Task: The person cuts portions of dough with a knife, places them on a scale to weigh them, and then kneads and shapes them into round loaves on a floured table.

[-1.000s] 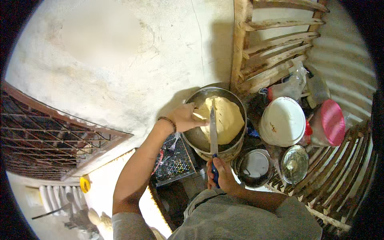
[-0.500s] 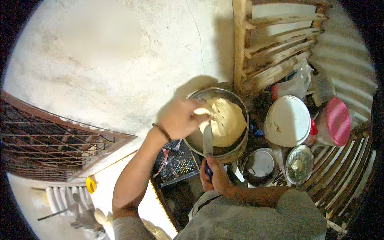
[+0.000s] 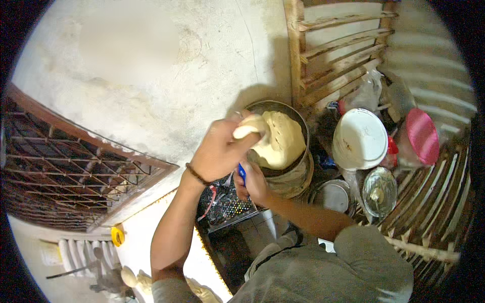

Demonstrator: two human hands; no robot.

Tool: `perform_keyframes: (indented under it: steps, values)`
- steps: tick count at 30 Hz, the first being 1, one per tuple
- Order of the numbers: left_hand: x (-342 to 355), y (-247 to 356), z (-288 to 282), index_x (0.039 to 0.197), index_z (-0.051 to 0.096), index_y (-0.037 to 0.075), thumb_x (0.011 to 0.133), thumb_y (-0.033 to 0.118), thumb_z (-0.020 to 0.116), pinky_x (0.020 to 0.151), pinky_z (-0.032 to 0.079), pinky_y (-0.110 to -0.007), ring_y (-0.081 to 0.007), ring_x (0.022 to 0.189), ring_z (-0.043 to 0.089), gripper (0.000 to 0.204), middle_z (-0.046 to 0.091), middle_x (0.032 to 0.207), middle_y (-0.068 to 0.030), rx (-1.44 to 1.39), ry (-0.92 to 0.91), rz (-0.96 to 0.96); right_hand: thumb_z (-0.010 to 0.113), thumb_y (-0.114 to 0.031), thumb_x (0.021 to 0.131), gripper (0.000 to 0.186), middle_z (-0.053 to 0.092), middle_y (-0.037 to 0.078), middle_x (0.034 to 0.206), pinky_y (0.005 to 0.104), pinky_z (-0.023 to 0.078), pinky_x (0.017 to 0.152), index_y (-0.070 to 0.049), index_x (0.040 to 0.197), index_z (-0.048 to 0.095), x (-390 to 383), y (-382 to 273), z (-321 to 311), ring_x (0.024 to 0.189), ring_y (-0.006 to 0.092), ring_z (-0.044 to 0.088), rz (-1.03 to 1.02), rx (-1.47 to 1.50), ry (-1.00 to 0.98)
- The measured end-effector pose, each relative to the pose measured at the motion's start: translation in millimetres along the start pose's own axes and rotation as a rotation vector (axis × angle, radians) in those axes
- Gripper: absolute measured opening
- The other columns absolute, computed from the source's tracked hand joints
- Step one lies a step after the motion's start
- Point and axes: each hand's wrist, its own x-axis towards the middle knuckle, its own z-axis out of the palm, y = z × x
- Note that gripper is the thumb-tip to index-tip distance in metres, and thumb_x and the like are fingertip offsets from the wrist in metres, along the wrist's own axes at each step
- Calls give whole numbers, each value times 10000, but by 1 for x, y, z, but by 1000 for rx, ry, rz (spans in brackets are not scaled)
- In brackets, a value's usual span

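A large lump of pale dough (image 3: pixel 284 139) lies in a round metal pot (image 3: pixel 306 118). My left hand (image 3: pixel 220 146), a dark band at its wrist, is closed on a piece of dough (image 3: pixel 250 126) at the lump's left side; whether this piece still joins the lump I cannot tell. Just below it, my right hand (image 3: pixel 255 184) grips a knife by its blue handle (image 3: pixel 242 174). Where the blade lies is not clear, since the hands crowd together there.
Right of the pot stand a white-lidded bucket (image 3: pixel 360 139), a pink tub (image 3: pixel 422 136), a foil-like dish (image 3: pixel 380 194) and a round metal container (image 3: pixel 332 197). A black perforated surface (image 3: pixel 235 202) is below the pot. Wooden slats (image 3: pixel 348 30) rise behind.
The left hand has raised and folded the piece of dough. My right hand has come up and left, close under the left one; the blade, plain before against the dough, no longer shows there.
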Motion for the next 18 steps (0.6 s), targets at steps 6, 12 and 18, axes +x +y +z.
perform_keyframes:
  steps: [6,12,18]
  values:
    - [-112,80,-57,1067,657,-7,768,92,728,933,463,-371,-255,1153,578,323,613,1251,-166,68,150,270,391,-442,1091,388,423,0,612,277,362,355,-92,956,490,-81,7,26,384,107,369,-51,-271,-292]
    - [-355,57,-74,1422,425,211,766,328,784,1126,308,-672,-378,1392,446,757,525,1382,-120,-858,393,284,416,-427,1086,366,428,0,621,302,380,375,-95,961,508,-194,106,-24,374,118,358,279,-356,-110]
    - [-683,-42,-8,1436,392,33,866,351,739,1105,414,-588,-382,1311,502,739,504,1397,-167,-263,1142,-653,410,-405,1089,364,433,8,617,339,396,402,-80,951,500,-290,192,-110,392,137,419,308,-678,67]
